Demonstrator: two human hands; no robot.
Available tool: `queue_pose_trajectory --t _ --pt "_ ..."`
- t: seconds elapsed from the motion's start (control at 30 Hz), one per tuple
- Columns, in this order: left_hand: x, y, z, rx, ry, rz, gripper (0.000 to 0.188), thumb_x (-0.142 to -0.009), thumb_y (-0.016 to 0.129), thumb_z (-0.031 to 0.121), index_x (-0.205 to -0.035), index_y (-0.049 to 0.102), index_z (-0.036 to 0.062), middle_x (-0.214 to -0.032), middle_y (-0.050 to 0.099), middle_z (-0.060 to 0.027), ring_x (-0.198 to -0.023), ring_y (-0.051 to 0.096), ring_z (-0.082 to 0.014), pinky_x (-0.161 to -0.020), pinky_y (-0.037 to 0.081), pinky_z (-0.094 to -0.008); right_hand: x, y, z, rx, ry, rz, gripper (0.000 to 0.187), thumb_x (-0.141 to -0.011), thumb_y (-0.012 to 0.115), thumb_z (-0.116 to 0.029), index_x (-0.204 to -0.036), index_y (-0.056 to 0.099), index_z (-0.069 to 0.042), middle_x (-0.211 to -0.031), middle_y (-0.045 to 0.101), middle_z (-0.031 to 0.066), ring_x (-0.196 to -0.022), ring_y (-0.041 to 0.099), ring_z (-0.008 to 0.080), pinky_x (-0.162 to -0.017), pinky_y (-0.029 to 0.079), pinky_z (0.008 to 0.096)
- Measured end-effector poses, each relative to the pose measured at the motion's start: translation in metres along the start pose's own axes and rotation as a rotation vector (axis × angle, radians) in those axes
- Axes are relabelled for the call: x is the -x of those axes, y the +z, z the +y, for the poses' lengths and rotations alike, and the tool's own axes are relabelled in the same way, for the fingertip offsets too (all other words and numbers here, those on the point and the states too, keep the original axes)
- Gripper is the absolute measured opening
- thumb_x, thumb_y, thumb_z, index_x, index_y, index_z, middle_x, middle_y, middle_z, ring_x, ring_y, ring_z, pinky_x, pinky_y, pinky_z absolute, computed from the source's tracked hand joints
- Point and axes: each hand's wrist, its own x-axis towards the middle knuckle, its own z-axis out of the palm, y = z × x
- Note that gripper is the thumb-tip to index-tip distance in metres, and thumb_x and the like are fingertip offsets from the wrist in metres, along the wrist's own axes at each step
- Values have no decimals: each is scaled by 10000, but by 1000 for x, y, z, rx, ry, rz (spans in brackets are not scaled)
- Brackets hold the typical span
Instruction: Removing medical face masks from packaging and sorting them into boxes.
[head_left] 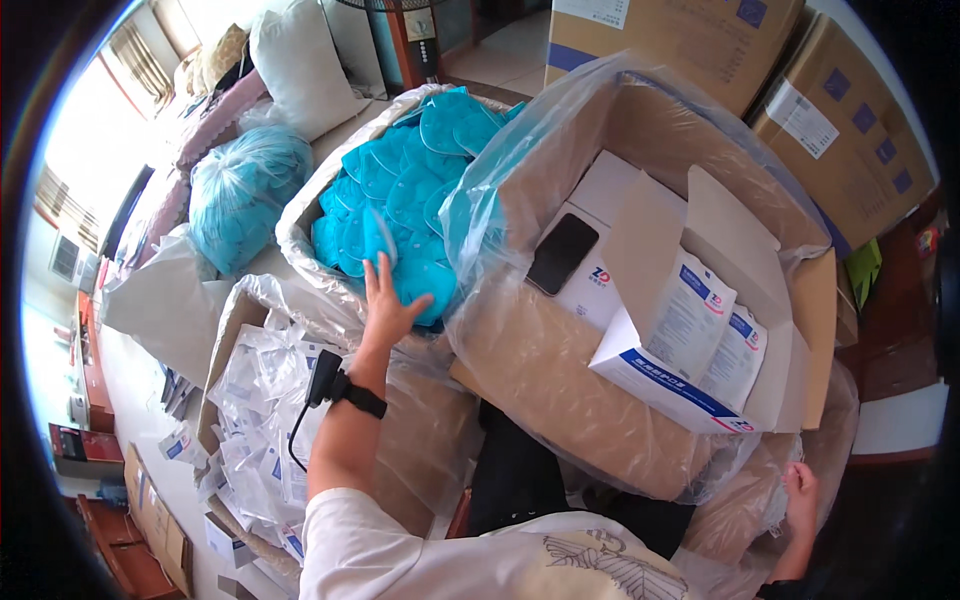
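My left hand (pixel 392 302) reaches over a lined carton heaped with turquoise cup-shaped face masks (pixel 400 195). Its fingers are spread and grip nothing; one mask (pixel 378 238) with a pale edge stands up just beyond the fingertips. At the far right, low down, my right hand (pixel 800 492) is closed beside a clear plastic liner (pixel 730 530). Something whitish shows next to its fingers, too small to name. Between the hands, an open white-and-blue box (pixel 668 384) holds sealed white packets (pixel 693 308) and rests in a big lined carton (pixel 540 345).
A black phone (pixel 562 254) lies on a white box panel inside the big carton. At left, a carton overflows with clear and white wrappers (pixel 262 400). Behind it stand a bag of turquoise pieces (pixel 250 190) and a white sack (pixel 305 70). Large brown cartons (pixel 850 130) are stacked at far right.
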Motion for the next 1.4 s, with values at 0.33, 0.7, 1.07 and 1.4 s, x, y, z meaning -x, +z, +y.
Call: queue_pose_trajectory --t 0.33,0.7,1.07,1.4 --pt "-37 61 -35 -706 2 -240 869 -722 631 386 -1394 148 120 -1367 278 -250 -1164 408 -407 -942 305 -550 0 17 -65 -76 -153 -128 195 -882 519 -153 -937 585 22 -807 595 50 -710 534 99 -679 435 249" --pt "1 -38 23 -6 89 88 479 -840 570 275 -1224 443 18 -1287 389 -241 -1206 369 -366 -975 316 -428 -87 71 -150 -358 -248 -238 250 -884 521 -268 -896 574 -24 -751 571 7 -686 523 87 -603 436 248" --pt "39 1 47 427 14 -240 332 -841 578 185 -1129 534 27 -1169 514 -172 -1100 476 -284 -930 369 -351 -139 142 -181 -734 5 -264 292 -825 600 -270 -868 610 19 -732 593 31 -650 512 116 -593 404 257" --pt "57 -31 137 254 154 418 238 -836 560 175 -1046 578 65 -1281 390 -235 -1223 338 -346 -1001 283 -406 -132 146 -173 -549 -405 185 255 -793 623 -208 -902 612 22 -771 645 111 -686 604 172 -625 449 279"
